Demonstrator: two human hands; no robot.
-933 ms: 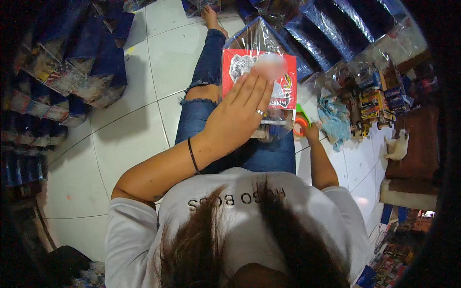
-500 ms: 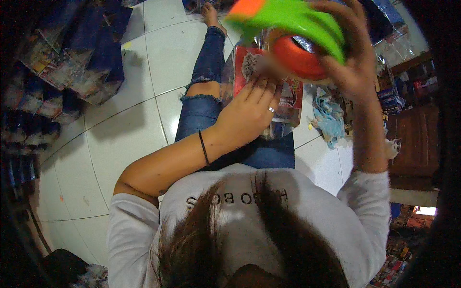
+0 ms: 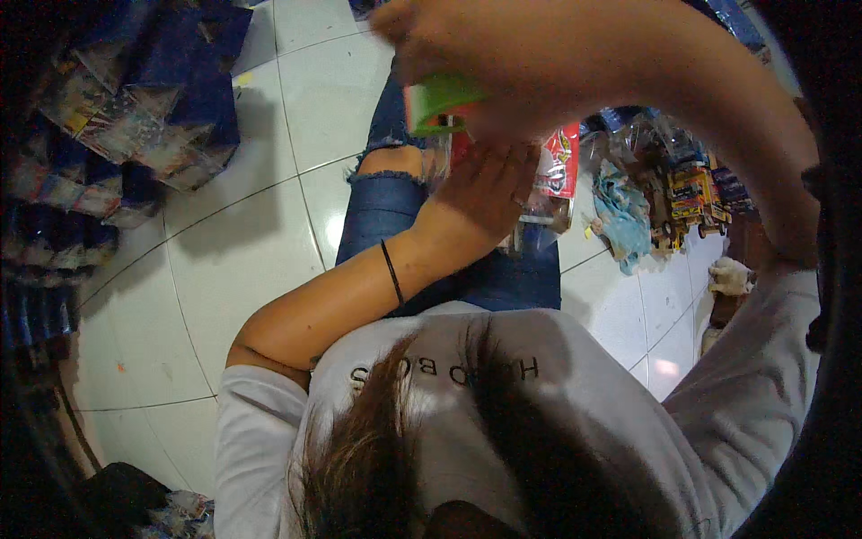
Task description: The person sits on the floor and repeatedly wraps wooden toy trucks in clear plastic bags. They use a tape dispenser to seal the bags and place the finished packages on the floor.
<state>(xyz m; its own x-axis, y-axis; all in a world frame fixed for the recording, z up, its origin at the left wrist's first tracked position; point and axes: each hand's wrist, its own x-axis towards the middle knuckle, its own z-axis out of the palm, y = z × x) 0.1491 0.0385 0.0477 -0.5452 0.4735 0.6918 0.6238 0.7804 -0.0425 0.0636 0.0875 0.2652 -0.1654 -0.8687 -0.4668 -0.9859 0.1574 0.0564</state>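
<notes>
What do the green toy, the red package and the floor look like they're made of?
Green toy: likely smooth plastic, with a bright, even colour. Red package: printed card under clear film, which glints and crinkles. Floor: glossy white tiles, with visible grout lines and reflections.

A person sits on the tiled floor [image 3: 242, 269], a boxed toy package [image 3: 557, 166] lying on the lap under the left hand [image 3: 485, 193]. The right hand [image 3: 503, 54] holds a toy [image 3: 440, 103] above it. Packaged goods [image 3: 135, 117] lie to the left, toy trucks [image 3: 687, 193] to the right.
</notes>
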